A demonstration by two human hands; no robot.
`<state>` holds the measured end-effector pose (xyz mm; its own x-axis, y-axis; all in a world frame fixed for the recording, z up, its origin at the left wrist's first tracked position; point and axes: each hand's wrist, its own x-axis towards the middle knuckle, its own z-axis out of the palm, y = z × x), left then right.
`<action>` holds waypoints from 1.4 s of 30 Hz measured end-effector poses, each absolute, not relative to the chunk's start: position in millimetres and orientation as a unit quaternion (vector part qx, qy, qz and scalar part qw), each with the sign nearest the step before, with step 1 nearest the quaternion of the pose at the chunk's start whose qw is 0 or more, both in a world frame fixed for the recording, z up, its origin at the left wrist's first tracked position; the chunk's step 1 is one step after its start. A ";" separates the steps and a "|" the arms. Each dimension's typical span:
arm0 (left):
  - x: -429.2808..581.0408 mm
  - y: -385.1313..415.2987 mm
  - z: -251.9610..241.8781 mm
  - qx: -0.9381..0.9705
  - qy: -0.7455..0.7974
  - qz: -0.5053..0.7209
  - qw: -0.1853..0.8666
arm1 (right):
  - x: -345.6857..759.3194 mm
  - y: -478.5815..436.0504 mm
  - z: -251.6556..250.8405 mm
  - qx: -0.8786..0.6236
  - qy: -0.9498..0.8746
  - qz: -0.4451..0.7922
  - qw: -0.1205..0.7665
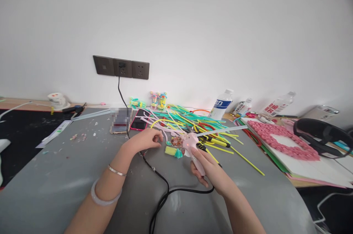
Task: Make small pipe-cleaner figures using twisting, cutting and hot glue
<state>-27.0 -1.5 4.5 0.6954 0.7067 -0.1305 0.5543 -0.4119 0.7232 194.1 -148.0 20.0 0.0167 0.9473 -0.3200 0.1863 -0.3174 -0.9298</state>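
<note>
My right hand (209, 169) is wrapped round the handle of a pink hot glue gun (190, 145), which has a small red light on its side. A long pale glue stick (222, 131) sticks out of its back, and brownish lumps cover its nozzle end. My left hand (145, 140) hovers over or rests on the table, its fingers loosely bent with a gap between them and nothing visible in them. Between the hands lies a small yellow pipe-cleaner piece (171, 151) with a curled teal end (179, 153). Many loose pipe cleaners (176, 118) in teal, yellow and lilac spread behind the glue gun.
A black cable (158, 175) crosses the grey table (82, 175). Two phones, one being a pink-edged phone (140, 120), lie behind my left hand. Yellow-black pliers (215, 140), small pipe-cleaner figures (158, 100), a water bottle (221, 104) and a pink braided ring (284, 142) are farther off.
</note>
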 end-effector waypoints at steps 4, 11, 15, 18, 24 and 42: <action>-27.5 0.4 3.5 0.826 0.382 0.102 0.403 | 195.8 -144.2 16.2 -0.596 -0.453 0.543 0.381; -24.1 2.5 3.2 0.814 0.390 0.073 0.424 | 191.1 -142.7 9.6 -0.581 -0.440 0.565 0.386; -21.3 -2.8 9.2 0.814 0.396 0.048 0.422 | 188.4 -142.9 7.2 -0.581 -0.440 0.567 0.384; -19.5 -6.3 13.1 0.810 0.402 0.038 0.425 | 187.9 -142.7 7.5 -0.576 -0.444 0.564 0.391; -16.0 -5.6 9.8 0.807 0.419 0.036 0.415 | 187.7 -142.2 8.9 -0.571 -0.445 0.564 0.397; -13.6 -4.5 2.0 0.816 0.437 0.046 0.376 | 190.6 -143.3 8.2 -0.609 -0.448 0.540 0.370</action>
<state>-13.6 -4.5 2.0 0.6142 0.7474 -0.2531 0.6782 -0.3361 0.6535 190.6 -143.3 8.2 0.0155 0.9451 -0.3265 0.1468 -0.3252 -0.9342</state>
